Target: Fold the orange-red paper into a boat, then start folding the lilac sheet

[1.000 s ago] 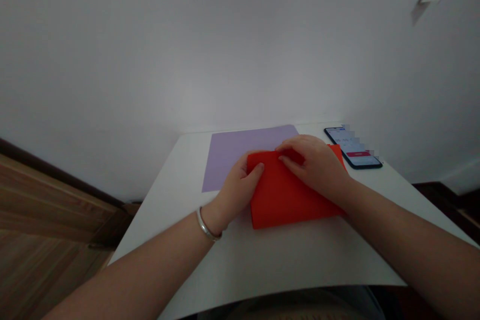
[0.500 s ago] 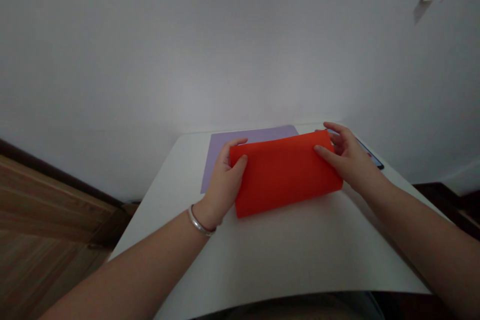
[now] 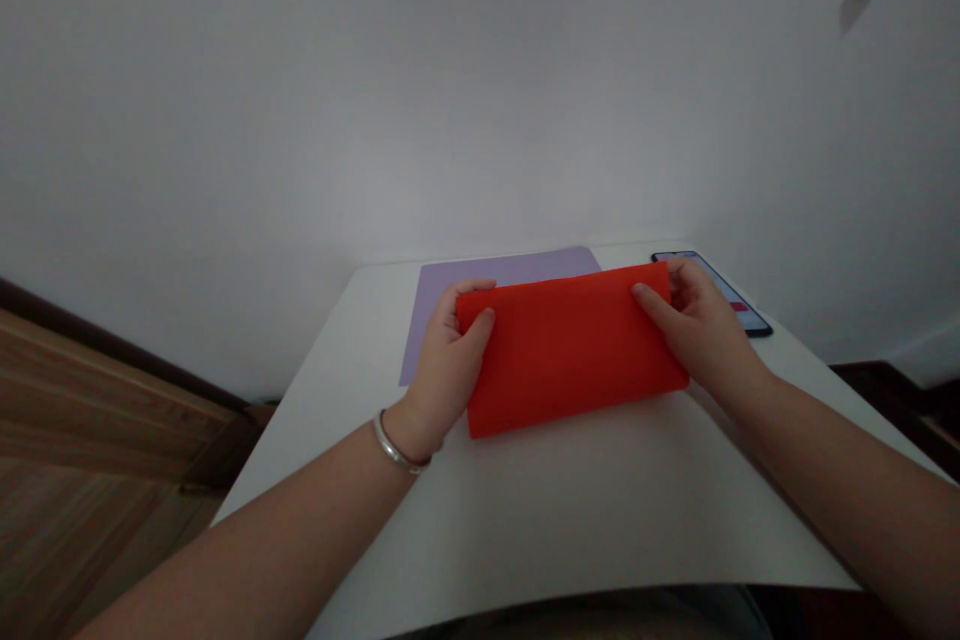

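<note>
White table (image 3: 600, 520) stood against a pale wall (image 3: 465, 100), wooden boards (image 3: 90, 420) off to the left. Red sheet (image 3: 570, 350) was up front over the table, in both hands, right end a bit higher; couldn't tell if its lower edge touched the tabletop. Left hand (image 3: 450, 350) (silver bracelet (image 3: 394, 445) on that wrist) pinched the upper left corner, thumb on the near face, fingers behind. Right hand (image 3: 701, 325) pinched the upper right corner likewise, fingers partly hidden. Purple sheet (image 3: 517, 268) lay flat behind, partly covered. Phone (image 3: 739, 307) lay just beyond the right hand, screen lit.
</note>
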The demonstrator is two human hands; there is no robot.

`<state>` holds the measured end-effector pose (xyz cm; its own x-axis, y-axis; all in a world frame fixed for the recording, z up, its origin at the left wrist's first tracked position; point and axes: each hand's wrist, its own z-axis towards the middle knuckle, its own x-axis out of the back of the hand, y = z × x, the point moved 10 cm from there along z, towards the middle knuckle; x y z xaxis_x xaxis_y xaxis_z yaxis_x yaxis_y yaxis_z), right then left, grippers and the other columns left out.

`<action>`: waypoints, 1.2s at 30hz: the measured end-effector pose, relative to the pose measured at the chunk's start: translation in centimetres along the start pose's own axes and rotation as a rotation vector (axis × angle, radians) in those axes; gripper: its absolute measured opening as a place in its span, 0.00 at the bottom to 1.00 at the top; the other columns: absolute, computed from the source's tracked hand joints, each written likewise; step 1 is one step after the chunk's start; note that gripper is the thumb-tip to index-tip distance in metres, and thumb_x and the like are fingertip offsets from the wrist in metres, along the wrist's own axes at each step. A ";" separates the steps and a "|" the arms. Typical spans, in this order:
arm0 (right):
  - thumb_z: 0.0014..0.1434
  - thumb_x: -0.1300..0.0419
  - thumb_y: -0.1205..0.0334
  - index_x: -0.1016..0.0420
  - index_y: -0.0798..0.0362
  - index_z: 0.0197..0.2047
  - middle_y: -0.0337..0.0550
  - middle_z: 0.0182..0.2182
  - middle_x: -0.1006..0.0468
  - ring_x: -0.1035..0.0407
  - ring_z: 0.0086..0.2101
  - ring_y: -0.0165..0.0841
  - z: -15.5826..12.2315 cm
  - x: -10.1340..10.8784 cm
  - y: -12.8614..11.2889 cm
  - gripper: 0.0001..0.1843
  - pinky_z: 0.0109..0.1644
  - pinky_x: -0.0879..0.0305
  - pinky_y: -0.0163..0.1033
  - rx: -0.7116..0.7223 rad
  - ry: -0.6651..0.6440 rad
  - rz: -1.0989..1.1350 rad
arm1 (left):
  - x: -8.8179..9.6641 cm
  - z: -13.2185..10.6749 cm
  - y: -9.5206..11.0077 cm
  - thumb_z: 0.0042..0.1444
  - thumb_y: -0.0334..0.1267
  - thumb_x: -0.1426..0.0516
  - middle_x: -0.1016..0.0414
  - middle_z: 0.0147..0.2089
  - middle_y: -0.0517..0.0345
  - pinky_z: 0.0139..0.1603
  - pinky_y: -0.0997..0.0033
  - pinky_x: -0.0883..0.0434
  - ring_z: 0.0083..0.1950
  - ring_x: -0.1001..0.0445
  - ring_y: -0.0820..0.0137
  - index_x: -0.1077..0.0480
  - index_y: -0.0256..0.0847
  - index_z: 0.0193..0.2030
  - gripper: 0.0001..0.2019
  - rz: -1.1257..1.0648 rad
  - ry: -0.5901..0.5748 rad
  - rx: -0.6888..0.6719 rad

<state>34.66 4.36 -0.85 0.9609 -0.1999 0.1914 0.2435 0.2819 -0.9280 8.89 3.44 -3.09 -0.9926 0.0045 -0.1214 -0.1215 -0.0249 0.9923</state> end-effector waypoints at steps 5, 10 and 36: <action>0.58 0.42 0.52 0.37 0.44 0.41 0.46 0.42 0.22 0.26 0.41 0.41 0.1 0.4 -0.5 0.10 0.40 0.26 0.48 0.068 0.037 -0.058 | 0.1 -0.1 0.1 0.54 0.39 0.43 0.26 0.36 0.60 0.27 0.69 0.29 0.31 0.26 0.66 0.36 0.50 0.52 0.18 0.002 0.013 -0.011; 0.55 0.40 0.59 0.34 0.46 0.52 0.52 0.58 0.31 0.34 0.55 0.45 -0.3 1.0 -3.6 0.20 0.50 0.30 0.54 0.356 0.116 -0.427 | -0.2 0.1 -0.1 0.54 0.38 0.43 0.26 0.35 0.61 0.25 0.71 0.29 0.29 0.26 0.68 0.36 0.49 0.50 0.16 -0.023 0.002 -0.021; 0.60 0.42 0.64 0.25 0.50 0.47 0.44 0.43 0.21 0.30 0.44 0.39 -2.7 -10.3 -9.5 0.11 0.49 0.37 0.46 0.678 -0.226 -0.707 | -1.7 -0.5 0.6 0.61 0.38 0.47 0.26 0.38 0.59 0.27 0.74 0.31 0.31 0.30 0.73 0.35 0.46 0.48 0.09 -0.024 -0.066 -0.159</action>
<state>22.07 1.24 5.16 0.5520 -0.3653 0.7496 0.7239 0.6561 -0.2133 10.56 2.90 -2.34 -0.9878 0.0726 -0.1377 -0.1489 -0.1822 0.9719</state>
